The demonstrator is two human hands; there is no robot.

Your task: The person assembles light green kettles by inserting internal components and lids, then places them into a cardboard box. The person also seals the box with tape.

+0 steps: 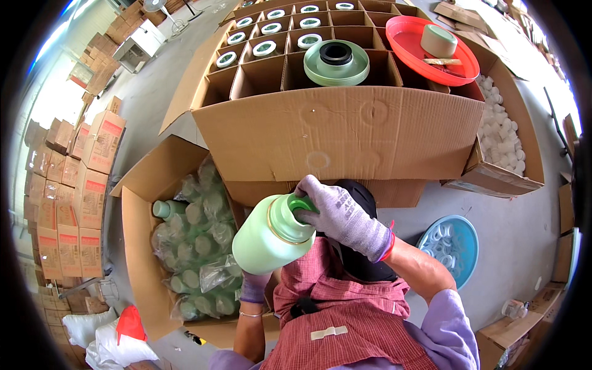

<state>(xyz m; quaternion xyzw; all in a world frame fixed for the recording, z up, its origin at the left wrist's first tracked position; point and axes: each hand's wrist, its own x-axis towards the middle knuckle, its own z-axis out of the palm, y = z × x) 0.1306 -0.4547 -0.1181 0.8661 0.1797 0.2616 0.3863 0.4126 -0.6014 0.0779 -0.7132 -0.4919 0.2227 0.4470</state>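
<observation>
A large pale green bottle with a gold-coloured ring round its neck is tilted in front of me, its open mouth to the upper right. My left hand, in a grey-purple glove, holds it from below and behind; the bottle hides most of those fingers. My gloved right hand is closed on the mouth, with fingers at the bright green rim and partly inside it. Whether a separate ring sits in the opening, I cannot tell.
Ahead, a divided carton holds bottles, stacked green lids and a red basin. Plastic-wrapped green bottles fill a carton at left. At right are a box of white caps and a blue basin of clear rings.
</observation>
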